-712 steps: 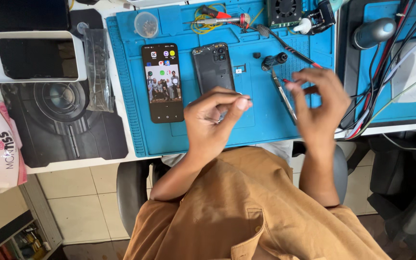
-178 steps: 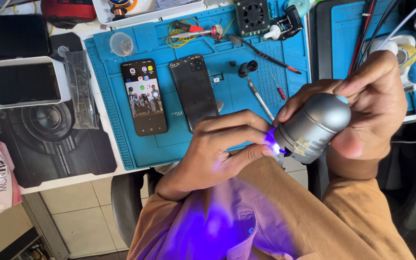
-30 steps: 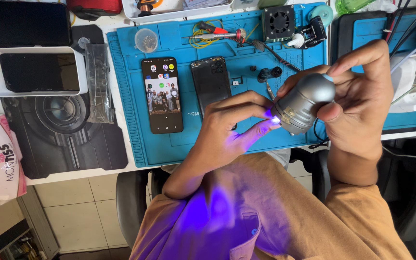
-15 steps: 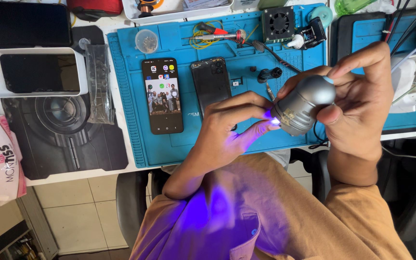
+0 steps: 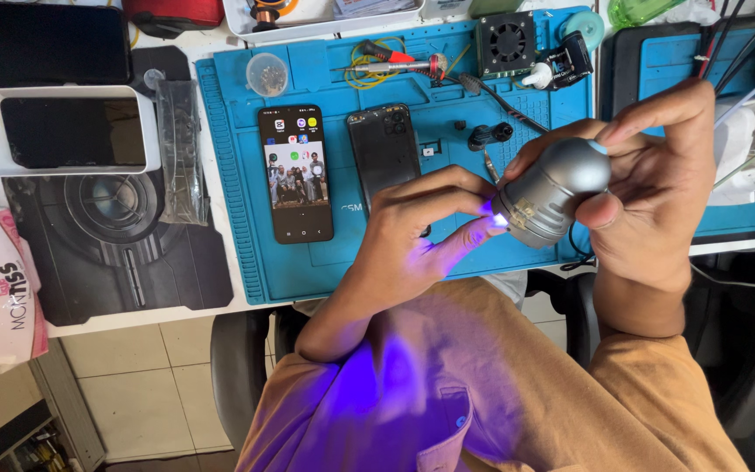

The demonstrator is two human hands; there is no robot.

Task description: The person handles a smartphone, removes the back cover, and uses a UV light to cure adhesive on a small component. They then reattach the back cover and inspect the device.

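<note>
Phone-repair workshop, by the look of the desk [image 5: 220, 315]. Blue silicone repair mat [image 5: 447, 79] w/ ridged edge and parts trays covers the middle. On it: a phone w/ lit screen [image 5: 295, 172], beside it a dark phone lying back-up [image 5: 384, 154], a red-handled screwdriver [image 5: 395, 65], yellow wire coil [image 5: 362, 72], small clear cup of screws [image 5: 266, 74], a black cooling fan [image 5: 506, 40]. Cables bunched at the right edge [image 5: 744, 52]. Tiled floor [image 5: 133, 385] below.

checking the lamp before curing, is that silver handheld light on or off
On: the silver lamp in the right hand glows violet at its tip, lighting the left hand fingers.
</note>
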